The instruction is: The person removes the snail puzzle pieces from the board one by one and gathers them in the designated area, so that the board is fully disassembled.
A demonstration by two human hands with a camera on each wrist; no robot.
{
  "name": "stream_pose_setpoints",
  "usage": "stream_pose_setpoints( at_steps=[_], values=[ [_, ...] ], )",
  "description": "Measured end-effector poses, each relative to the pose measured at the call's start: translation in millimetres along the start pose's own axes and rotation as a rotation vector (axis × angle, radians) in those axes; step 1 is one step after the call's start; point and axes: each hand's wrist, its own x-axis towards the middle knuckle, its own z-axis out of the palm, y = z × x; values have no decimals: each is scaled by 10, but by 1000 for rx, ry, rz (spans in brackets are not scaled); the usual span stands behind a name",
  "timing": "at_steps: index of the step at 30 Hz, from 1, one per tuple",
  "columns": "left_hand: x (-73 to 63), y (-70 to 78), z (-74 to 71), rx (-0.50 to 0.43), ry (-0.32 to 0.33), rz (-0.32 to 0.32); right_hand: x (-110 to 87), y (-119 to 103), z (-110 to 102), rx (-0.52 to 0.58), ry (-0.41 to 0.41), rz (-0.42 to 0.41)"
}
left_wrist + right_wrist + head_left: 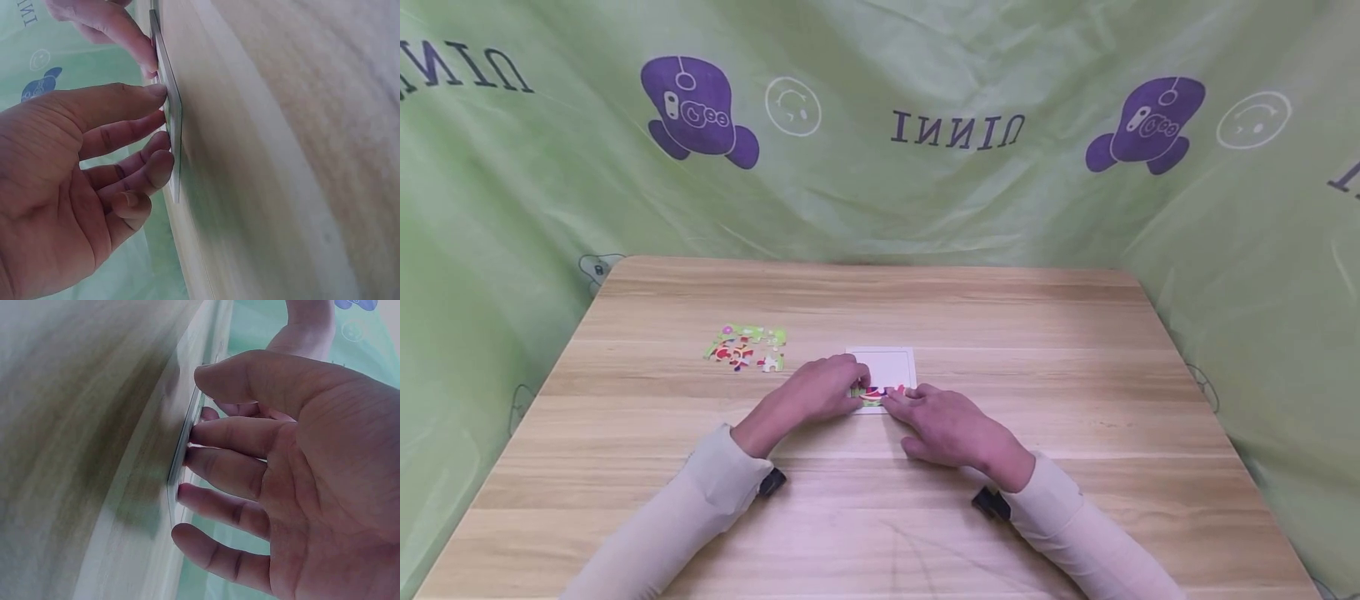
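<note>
A white square puzzle board (887,367) with a raised border lies on the table. A row of joined, colourful jigsaw pieces (872,395) fills its near side, partly covered by the fingers. My left hand (827,387) bends over the board's left side, thumb and fingertips touching down apart from each other. From the left wrist view, the thumb (125,103) rests at the board's near edge, and no piece shows in the grasp. On the right, my right hand (951,425) presses fairly straight fingers (228,469) onto the pieces and border, its thumb held off to the side.
Several loose jigsaw pieces (730,354), green, red and white, lie in a cluster left of the board. They rest on a wood-grain table (1015,333). A green printed curtain (865,200) hangs behind the table and along both sides.
</note>
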Motion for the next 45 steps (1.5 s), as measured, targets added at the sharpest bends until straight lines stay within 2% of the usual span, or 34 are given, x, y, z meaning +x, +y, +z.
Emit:
stream_pose_setpoints(
  at_steps=[4, 14, 21, 31, 41, 45],
  values=[
    [4, 12, 1, -14, -1, -11, -4, 0, 0, 3, 1, 0],
    [44, -19, -6, -117, -35, -59, -2, -5, -1, 0, 1, -2],
    [59, -48, -12, -134, -38, -35, 11, -7, 11, -19, 2, -2],
    [60, -65, -24, -207, -48, -30, 12, -16, 4, -38, 4, -11],
    [21, -31, 0, -123, -15, -17, 14, -23, 4, -41, 5, -13],
    [19, -24, -9, -127, -5, -5, 15, -26, 1, -43, 4, -12]
  ],
)
